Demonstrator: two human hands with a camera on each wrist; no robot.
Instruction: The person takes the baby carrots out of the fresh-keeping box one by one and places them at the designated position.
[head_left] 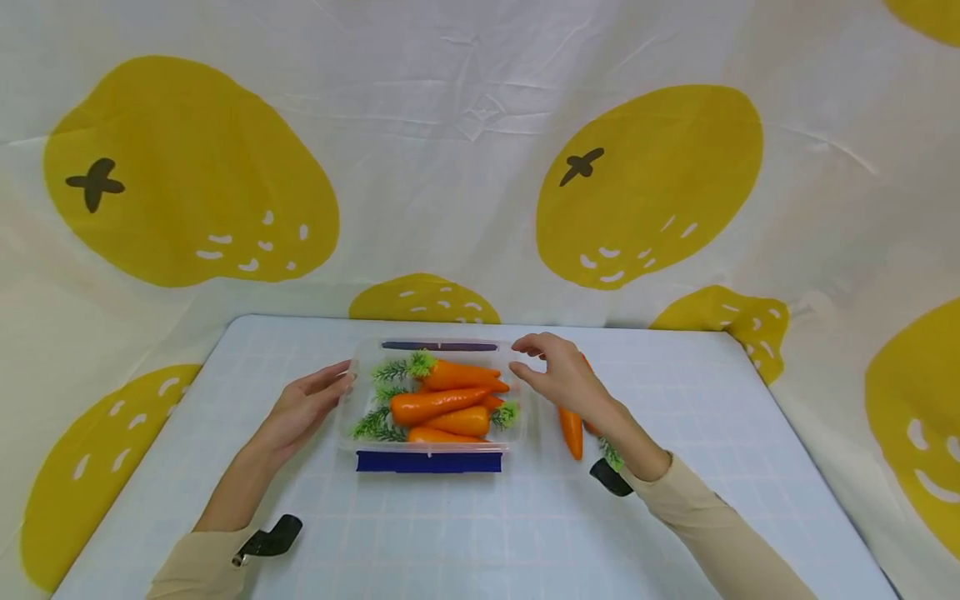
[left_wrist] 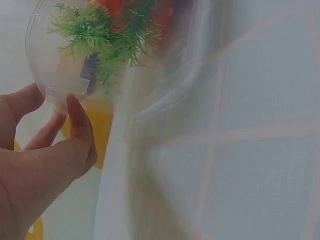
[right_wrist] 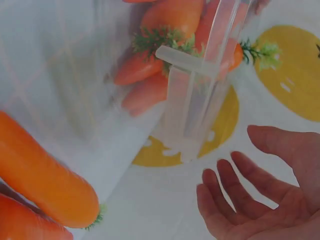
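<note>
Left hand [head_left: 303,408] pinches clear box [head_left: 431,447] at its side; carrots [head_left: 435,406] inside lie right of this grip. Right hand [head_left: 555,371] released, just beside opposite edge.

The left hand [left_wrist: 40,170] pinches a see-through tab [left_wrist: 65,82] on the edge of a clear box [left_wrist: 167,102], fingertips touching the plastic. Just above the fingers, feathery green leaves [left_wrist: 110,45] show in the box, with orange carrots [left_wrist: 106,6] beyond them, partly cut off. A dark strip [left_wrist: 89,70] lies beside the fingertips. Behind the fingers is a yellow patch [left_wrist: 103,135]. To their right spreads a pale table [left_wrist: 260,185] crossed by faint pink lines [left_wrist: 255,133], with a blurred darker band [left_wrist: 150,195] nearer the fingers.
</note>
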